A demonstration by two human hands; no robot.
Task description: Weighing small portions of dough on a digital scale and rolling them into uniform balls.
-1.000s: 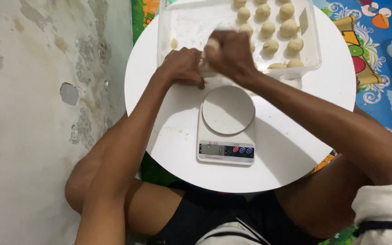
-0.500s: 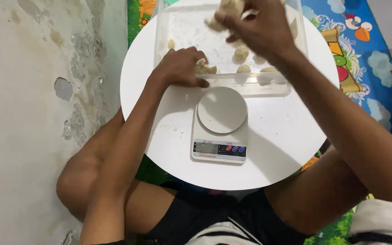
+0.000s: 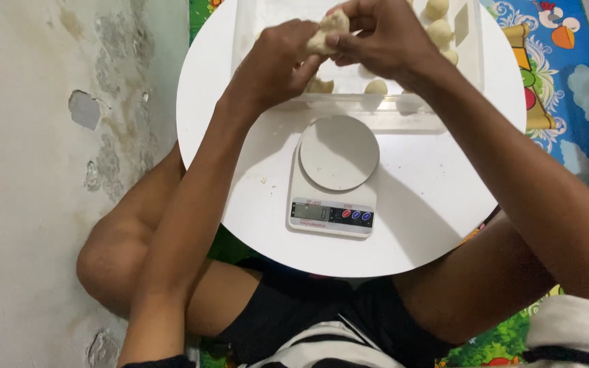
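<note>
**Both hands work one lump of dough above the tray**

The left hand and the right hand meet over the clear rectangular plastic tray, and between them sits a pale, soft lump of dough. The fingers of both hands are closed on it, pinching it from either side, so the lump hangs in the air above the tray rather than resting in it.

Inside the tray lie small round cream-coloured dough balls, lined up toward its right part, with a couple more near its front wall. Just in front of the tray stands a white digital kitchen scale with a round grey platform, nothing on it. Tray and scale both sit on the round white worktop. A bright patterned play mat covers the floor to the right.
</note>
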